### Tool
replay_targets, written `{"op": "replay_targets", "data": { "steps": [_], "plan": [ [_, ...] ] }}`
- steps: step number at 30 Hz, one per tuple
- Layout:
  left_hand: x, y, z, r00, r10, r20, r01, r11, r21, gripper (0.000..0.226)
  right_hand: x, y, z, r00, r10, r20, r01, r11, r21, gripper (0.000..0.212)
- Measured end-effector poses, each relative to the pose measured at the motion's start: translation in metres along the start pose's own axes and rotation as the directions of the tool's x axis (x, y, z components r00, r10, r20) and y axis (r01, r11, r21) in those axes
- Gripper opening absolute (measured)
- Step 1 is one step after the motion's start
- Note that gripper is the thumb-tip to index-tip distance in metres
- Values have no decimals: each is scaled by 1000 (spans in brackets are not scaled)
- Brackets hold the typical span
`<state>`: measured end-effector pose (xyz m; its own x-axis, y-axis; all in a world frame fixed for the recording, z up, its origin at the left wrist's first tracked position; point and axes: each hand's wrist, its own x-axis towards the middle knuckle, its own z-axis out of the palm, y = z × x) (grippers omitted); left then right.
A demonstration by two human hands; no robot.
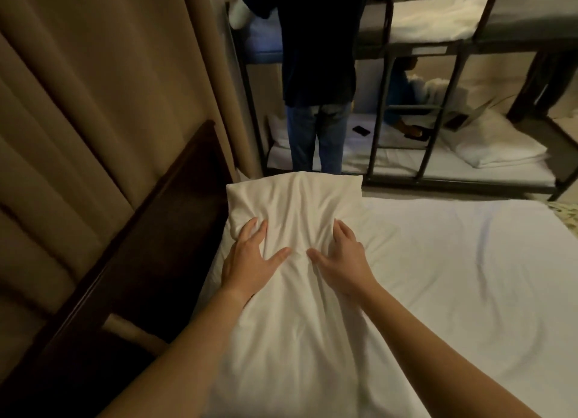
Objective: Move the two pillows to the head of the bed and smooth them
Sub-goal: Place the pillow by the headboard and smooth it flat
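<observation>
Both hands, left [250, 261] and right [342, 262], flat on pillow [294, 205].

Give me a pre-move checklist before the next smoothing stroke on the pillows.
1. Both hands flat on the pillow: ok. Left hand and right hand press the far white fabric pillow, fingers spread.
2. Pillow at the dark wooden headboard: ok, it lies beside it.
3. Surface smooth: not ok, creases gather between the hands.
4. Near white pillow in line with the far one: ok, but where the two meet cannot be told.
5. White bed sheet flat: not ok, light wrinkles.
</observation>
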<state>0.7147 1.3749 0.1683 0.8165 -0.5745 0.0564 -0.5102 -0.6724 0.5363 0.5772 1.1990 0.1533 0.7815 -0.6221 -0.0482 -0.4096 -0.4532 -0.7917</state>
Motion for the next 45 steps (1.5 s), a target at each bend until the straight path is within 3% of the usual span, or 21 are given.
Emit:
{"op": "replay_targets", "data": {
  "steps": [8, 15, 23, 27, 32, 35, 37, 39, 42, 45],
  "plan": [
    [137, -123, 17, 992, 53, 114, -50, 998, -30, 95, 109, -13, 116, 992, 124, -24, -123, 992, 13, 99],
    [218, -203, 47, 990, 78, 115, -76, 997, -21, 94, 184, -3, 196, 987, 159, -34, -159, 987, 16, 97],
    [272, -265, 84, 992, 94, 84, -92, 995, -29, 92, 242, 20, 255, 994, 95, -55, -98, 994, -52, 91],
    [279, -306, 114, 988, 24, 150, -16, 998, -54, 95, 251, 51, 280, 986, 164, 26, -162, 984, -77, 98],
    [270, -345, 142, 960, -109, 258, 116, 993, -13, 94, 257, 95, 293, 951, 274, 143, -229, 935, -270, 102],
    [274, -333, 141, 976, -162, 149, 143, 981, 131, 77, 269, 94, 289, 952, 306, -30, -288, 853, -436, 86],
    [288, -317, 137, 990, -138, 29, 127, 963, 239, 71, 284, 84, 287, 965, 236, -112, -261, 838, -479, 81],
    [310, -306, 139, 998, -67, -4, 67, 979, 194, 69, 306, 77, 291, 987, 142, -78, -162, 861, -482, 78],
    [339, -301, 159, 988, 137, 69, -146, 976, 159, 70, 342, 70, 309, 1000, 27, 15, -17, 879, -476, 72],
    [347, -315, 186, 977, 116, 178, -143, 979, 146, 70, 362, 79, 328, 995, 28, 91, 17, 890, -455, 68]
  ]
}}
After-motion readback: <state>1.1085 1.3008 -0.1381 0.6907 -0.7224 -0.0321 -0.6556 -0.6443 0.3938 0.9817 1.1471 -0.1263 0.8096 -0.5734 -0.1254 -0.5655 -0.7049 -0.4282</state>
